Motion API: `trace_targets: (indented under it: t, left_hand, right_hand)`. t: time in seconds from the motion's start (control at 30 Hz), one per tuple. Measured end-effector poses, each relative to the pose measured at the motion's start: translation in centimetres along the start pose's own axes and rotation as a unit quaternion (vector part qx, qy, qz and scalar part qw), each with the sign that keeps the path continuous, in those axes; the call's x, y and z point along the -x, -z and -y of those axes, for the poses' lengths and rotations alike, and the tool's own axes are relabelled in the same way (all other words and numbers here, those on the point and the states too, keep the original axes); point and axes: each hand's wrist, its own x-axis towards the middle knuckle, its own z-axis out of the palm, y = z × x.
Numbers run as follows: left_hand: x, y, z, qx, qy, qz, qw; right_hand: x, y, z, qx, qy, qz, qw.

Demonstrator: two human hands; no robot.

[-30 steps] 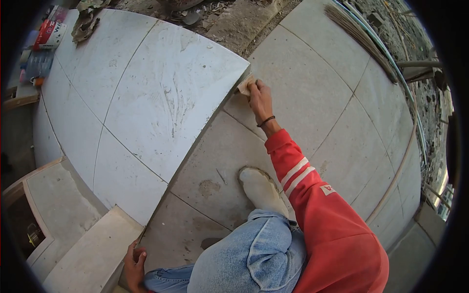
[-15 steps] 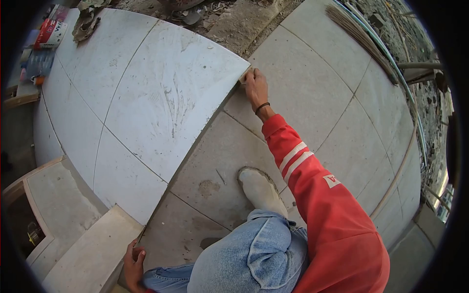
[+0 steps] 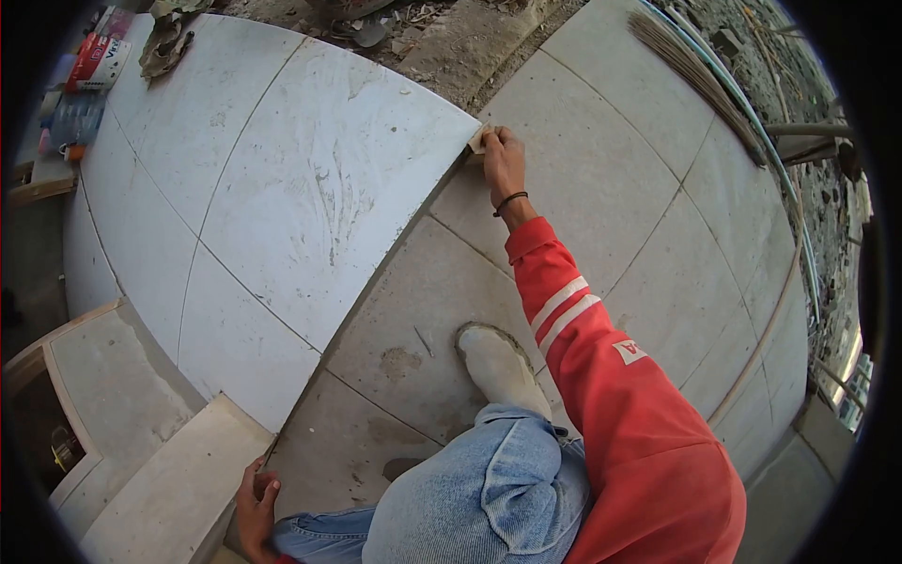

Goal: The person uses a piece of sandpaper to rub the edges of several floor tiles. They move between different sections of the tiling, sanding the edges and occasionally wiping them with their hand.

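My right hand [image 3: 505, 164] is closed in a pinch on a small beige flat piece [image 3: 476, 143] at the upper right corner of the white tiled surface [image 3: 282, 179]. Whether the piece is wood or tile I cannot make out. At the opposite end of that tiled edge is my left hand [image 3: 256, 508], its fingers curled by the lower corner, beside a pale slab [image 3: 188, 479]. What the left fingers grip, if anything, is too small to tell. Between the hands runs the straight edge of the white tiles, with a dark gap under it.
Grey floor tiles [image 3: 583, 122] lie lower, with my boot [image 3: 503, 367] on them. A twig broom [image 3: 695, 80] and a bluish hose [image 3: 785, 169] lie at the right. A red and white package [image 3: 97, 61] and a plastic bottle [image 3: 75, 122] stand far left. Rubble [image 3: 451, 47] borders the top.
My right hand has shifted slightly right, away from the tile corner, and more of the beige piece shows. My left hand has stayed nearly in place.
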Motion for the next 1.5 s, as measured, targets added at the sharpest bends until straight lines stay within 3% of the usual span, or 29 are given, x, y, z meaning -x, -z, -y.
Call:
trace_targets:
  t: [0.1, 0.2, 0.27, 0.33, 0.4, 0.5, 0.57, 0.7, 0.73, 0.8, 0.87, 1.0, 1.07, 1.17, 1.23, 1.3, 1.4, 1.47, 1.5]
  left_hand:
    - [0.2, -0.2, -0.5, -0.018, -0.012, -0.024, 0.999]
    - [-0.3, -0.2, -0.2, 0.028, -0.011, -0.008, 1.000]
    - [-0.2, -0.3, -0.7, -0.019, -0.014, -0.003, 1.000]
    - [0.0, -0.1, 0.0, -0.008, -0.025, -0.006, 1.000]
    - [-0.7, 0.2, 0.5, 0.009, -0.049, -0.008, 0.999]
    - [-0.5, 0.0, 0.9, 0.023, -0.019, -0.008, 1.000]
    - [-0.1, -0.1, -0.5, -0.017, -0.016, -0.001, 1.000]
    - [-0.3, 0.0, 0.2, -0.005, -0.026, -0.024, 0.999]
    - [-0.3, 0.1, 0.1, -0.003, -0.031, -0.025, 0.999]
    - [-0.2, 0.1, -0.1, 0.023, -0.029, -0.017, 0.999]
    - [-0.3, -0.1, -0.5, 0.009, -0.039, -0.022, 0.999]
    - [0.2, -0.1, 0.6, 0.021, -0.032, -0.012, 0.999]
    - [0.4, 0.3, 1.7, 0.034, -0.023, -0.018, 0.999]
    - [1.3, 0.3, 1.0, 0.027, -0.014, -0.033, 0.999]
    - [1.3, 0.0, -0.3, 0.020, -0.028, -0.036, 0.999]
    - [1.2, -0.3, -1.1, 0.031, -0.041, -0.037, 0.998]
    - [1.6, -0.3, -1.2, 0.022, -0.046, -0.042, 0.998]
    - [2.6, -0.2, 0.0, 0.007, -0.034, -0.046, 0.998]
    - [3.0, 0.0, 1.1, 0.008, -0.016, -0.047, 0.999]
  right_hand:
    - [2.4, -1.4, 0.4, 0.090, 0.082, -0.036, 0.992]
    - [2.5, -0.9, -0.2, 0.060, 0.066, 0.014, 0.996]
    - [1.3, -0.6, -0.5, 0.017, 0.020, 0.002, 1.000]
    - [0.8, -1.6, -0.3, 0.048, 0.050, -0.044, 0.997]
    - [3.7, -1.7, -1.8, 0.125, 0.102, 0.020, 0.987]
    - [4.4, -0.2, -0.3, 0.134, 0.117, 0.096, 0.979]
    - [1.1, 0.2, 0.2, 0.013, 0.029, -0.050, 0.998]
    - [3.5, -3.1, -0.2, 0.085, 0.046, -0.074, 0.993]
    - [6.4, -3.8, -1.3, 0.125, 0.094, -0.045, 0.987]
    - [11.6, -3.9, -4.1, 0.072, 0.004, 0.168, 0.983]
    - [12.5, -2.6, -3.8, 0.133, 0.108, 0.117, 0.978]
    - [3.1, 0.5, -0.7, -0.052, -0.022, -0.033, 0.998]
    - [-0.4, 0.6, -0.4, -0.031, 0.018, -0.045, 0.998]
    - [3.5, -2.7, -0.6, 0.054, 0.042, -0.051, 0.996]
    - [11.6, -5.9, -1.6, 0.094, 0.045, -0.027, 0.994]
    - [18.3, -7.0, -5.3, 0.135, 0.101, 0.126, 0.978]
    - [20.0, -4.9, -4.1, 0.094, 0.049, 0.185, 0.977]
    - [14.6, -3.4, -4.7, -0.008, -0.034, 0.073, 0.997]
    - [11.7, -2.2, -3.2, -0.029, -0.024, 0.028, 0.999]
